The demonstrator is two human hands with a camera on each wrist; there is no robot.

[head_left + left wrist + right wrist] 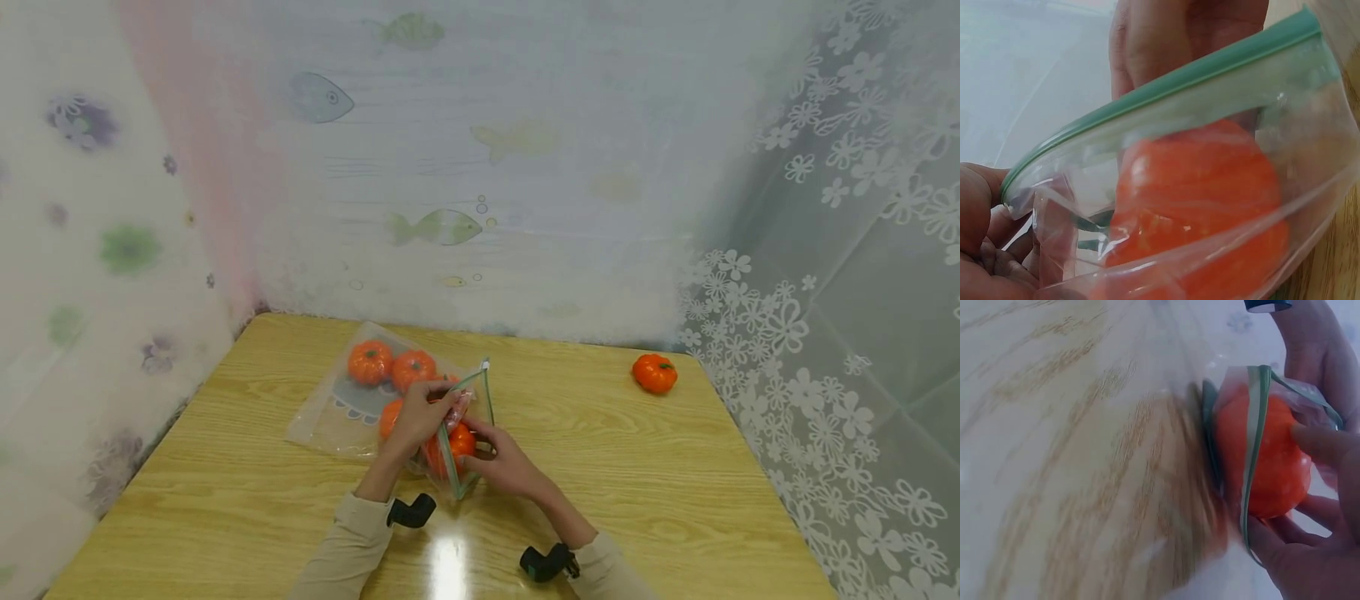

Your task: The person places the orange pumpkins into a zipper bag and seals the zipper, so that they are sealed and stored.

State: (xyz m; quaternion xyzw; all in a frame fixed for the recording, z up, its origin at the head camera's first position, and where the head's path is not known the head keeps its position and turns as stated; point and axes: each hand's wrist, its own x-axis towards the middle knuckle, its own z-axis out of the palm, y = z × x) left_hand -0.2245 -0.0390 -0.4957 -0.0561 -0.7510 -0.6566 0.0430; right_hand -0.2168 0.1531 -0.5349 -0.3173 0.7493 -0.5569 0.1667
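Note:
A clear zip bag with a green seal strip (451,462) stands with its mouth spread toward the right. My left hand (420,417) pinches the bag's edge, also seen at the left of the left wrist view. Inside the mouth is a small orange pumpkin (1272,456), which my right hand (510,462) grips with thumb and fingers curled round its side. Through the clear plastic the pumpkin (1197,194) shows in the left wrist view, with the right hand (1191,44) beyond the green strip. A red-and-white printed patch (461,408) shows near the left fingers.
Behind the left hand, a larger clear bag (322,429) with a grey print lies flat, with several orange pumpkins (370,362) on or in it. Another pumpkin (654,373) sits at the table's back right. Patterned curtains (480,167) enclose the wooden table (637,500) on three sides.

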